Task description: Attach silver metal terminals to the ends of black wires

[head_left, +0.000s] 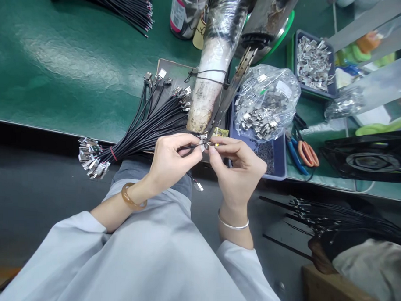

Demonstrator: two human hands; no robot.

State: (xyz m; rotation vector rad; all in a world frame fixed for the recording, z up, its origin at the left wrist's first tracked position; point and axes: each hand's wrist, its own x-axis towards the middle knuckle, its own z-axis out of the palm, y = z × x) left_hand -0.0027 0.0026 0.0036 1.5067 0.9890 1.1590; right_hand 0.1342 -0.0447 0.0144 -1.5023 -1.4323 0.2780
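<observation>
My left hand (pixel 177 155) pinches a black cable (pixel 189 147) close to its metal-ended tip, and a cable end with a silvery connector (pixel 198 186) hangs below. Facing it, my right hand (pixel 237 164) holds a small silvery connector shell (pixel 207 144) between thumb and fingers. The two sets of fingertips almost meet, so the exact fit of the parts is hidden. To the left lies a bundle of black cables (pixel 137 133) with metal connectors, tied by a red band (pixel 113 154).
A stained, wrapped duct (pixel 205 84) and a metal arm (pixel 231 92) come down just beyond my hands. On the right are a blue tray (pixel 280 167), a bag of metal shells (pixel 267 104), a bin of shells (pixel 314 63), orange-handled pliers (pixel 308 153) and a black fan (pixel 368 160).
</observation>
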